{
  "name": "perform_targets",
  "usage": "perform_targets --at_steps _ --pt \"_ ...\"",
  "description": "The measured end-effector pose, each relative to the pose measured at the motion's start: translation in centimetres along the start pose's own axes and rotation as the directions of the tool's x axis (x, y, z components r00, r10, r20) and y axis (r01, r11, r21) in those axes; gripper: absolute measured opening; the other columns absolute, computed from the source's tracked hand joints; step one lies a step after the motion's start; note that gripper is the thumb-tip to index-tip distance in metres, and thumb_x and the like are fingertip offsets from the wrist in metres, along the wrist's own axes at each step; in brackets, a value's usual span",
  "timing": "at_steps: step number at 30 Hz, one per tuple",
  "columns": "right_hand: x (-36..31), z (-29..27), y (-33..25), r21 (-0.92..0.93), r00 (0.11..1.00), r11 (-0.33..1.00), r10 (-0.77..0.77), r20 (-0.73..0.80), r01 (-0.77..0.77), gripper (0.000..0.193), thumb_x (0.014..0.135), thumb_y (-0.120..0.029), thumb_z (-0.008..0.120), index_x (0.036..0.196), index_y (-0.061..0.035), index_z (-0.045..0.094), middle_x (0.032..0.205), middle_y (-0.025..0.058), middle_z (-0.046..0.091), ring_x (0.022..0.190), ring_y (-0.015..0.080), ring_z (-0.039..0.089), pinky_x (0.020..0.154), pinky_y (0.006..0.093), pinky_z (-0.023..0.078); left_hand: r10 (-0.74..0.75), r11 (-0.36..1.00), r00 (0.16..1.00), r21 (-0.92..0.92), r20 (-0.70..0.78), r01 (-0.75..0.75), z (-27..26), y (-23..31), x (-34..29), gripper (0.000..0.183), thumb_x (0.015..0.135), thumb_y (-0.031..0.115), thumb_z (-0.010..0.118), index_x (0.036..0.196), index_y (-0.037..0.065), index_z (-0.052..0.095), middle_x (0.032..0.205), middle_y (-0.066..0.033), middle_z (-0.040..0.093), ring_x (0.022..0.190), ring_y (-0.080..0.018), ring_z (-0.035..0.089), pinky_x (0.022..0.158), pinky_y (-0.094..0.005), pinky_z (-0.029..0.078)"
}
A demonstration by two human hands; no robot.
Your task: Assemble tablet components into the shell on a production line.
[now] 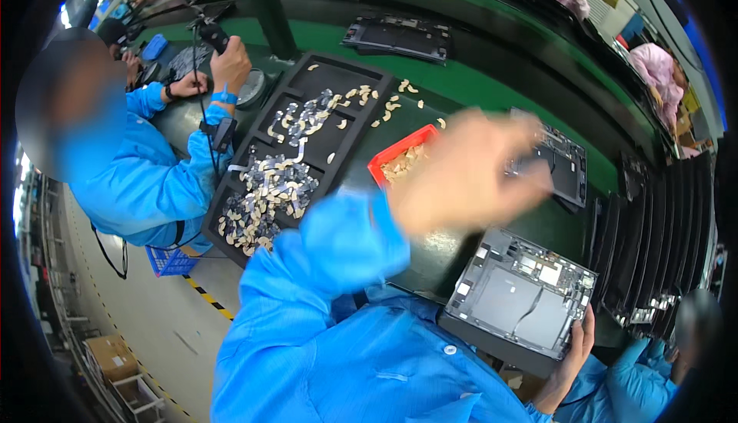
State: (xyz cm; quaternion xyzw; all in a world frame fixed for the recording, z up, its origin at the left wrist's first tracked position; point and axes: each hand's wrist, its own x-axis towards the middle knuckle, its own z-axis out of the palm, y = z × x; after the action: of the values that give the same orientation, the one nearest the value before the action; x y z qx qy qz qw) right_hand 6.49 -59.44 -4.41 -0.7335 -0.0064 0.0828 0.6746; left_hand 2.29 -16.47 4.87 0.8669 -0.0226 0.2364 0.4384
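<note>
My left hand (469,177), smeared by motion, is stretched across the bench above a red tray (384,177) of small cream pieces. Whether its fingers hold anything cannot be made out. At the lower right, my right hand (578,346) grips the near right edge of an open electronic device housing (515,308). This grey housing shows a circuit board along its far side and a dark cable across its flat middle. It is tilted close to my body. Beyond my left hand lies a second open device housing (569,165), partly covered by the fingers.
A black compartment tray (357,127) holds heaps of small dark and cream parts. Loose cream pieces (392,104) lie beside it. Another housing (396,39) rests on the green conveyor. Black trays (653,238) stand racked at right. A co-worker (146,169) in blue works at left.
</note>
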Motion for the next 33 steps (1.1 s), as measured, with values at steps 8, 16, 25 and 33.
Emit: perform_targets --at_steps 8,16,25,33 --pt "1.8 -3.2 -0.9 -0.041 0.983 0.990 -0.126 0.130 0.132 0.058 0.099 -0.017 0.053 0.149 0.0096 0.041 0.140 0.0171 0.057 0.122 0.0195 0.058 0.108 0.0313 0.042 -0.570 0.279 0.586 0.535 -0.577 0.798 -13.9 -29.6 11.0 0.137 0.065 0.079 0.077 0.150 -0.014 0.023 0.134 -0.0339 0.058 0.126 -0.0428 0.059 0.107 -0.0453 0.047" --pt "5.2 9.4 -3.5 0.288 0.999 0.957 -0.043 -0.014 0.046 0.060 0.101 -0.027 0.054 0.148 0.0082 0.043 0.138 0.0135 0.058 0.120 0.0188 0.059 0.107 0.0298 0.042 -0.809 0.339 0.516 0.494 -0.280 0.800 -16.6 -38.0 11.8 0.141 0.049 0.077 0.088 0.147 -0.013 0.041 0.136 -0.0277 0.059 0.131 -0.0338 0.058 0.110 -0.0383 0.045" --pt "24.3 21.8 -4.0 0.260 0.982 0.950 -0.188 0.026 0.175 0.054 0.099 -0.022 0.065 0.144 0.0056 0.052 0.131 0.0094 0.065 0.116 0.0156 0.062 0.099 0.0289 0.048 -0.793 0.432 0.609 -0.704 0.000 0.564 -21.6 -35.1 10.5 0.026 0.097 0.018 0.070 0.116 0.001 0.065 0.114 -0.0116 0.071 0.099 -0.0225 0.072 0.093 -0.0414 0.060" --pt "38.2 39.2 -0.7 -0.028 0.874 0.987 -0.129 0.469 0.161 0.077 0.102 -0.046 0.058 0.154 0.0062 0.033 0.154 0.0153 0.045 0.139 0.0251 0.040 0.116 0.0397 0.028 -0.719 0.406 0.676 -0.887 -0.161 0.221 -21.5 -23.1 8.3 0.027 0.096 0.016 0.068 0.116 0.001 0.061 0.116 -0.0120 0.067 0.108 -0.0238 0.066 0.098 -0.0405 0.055"
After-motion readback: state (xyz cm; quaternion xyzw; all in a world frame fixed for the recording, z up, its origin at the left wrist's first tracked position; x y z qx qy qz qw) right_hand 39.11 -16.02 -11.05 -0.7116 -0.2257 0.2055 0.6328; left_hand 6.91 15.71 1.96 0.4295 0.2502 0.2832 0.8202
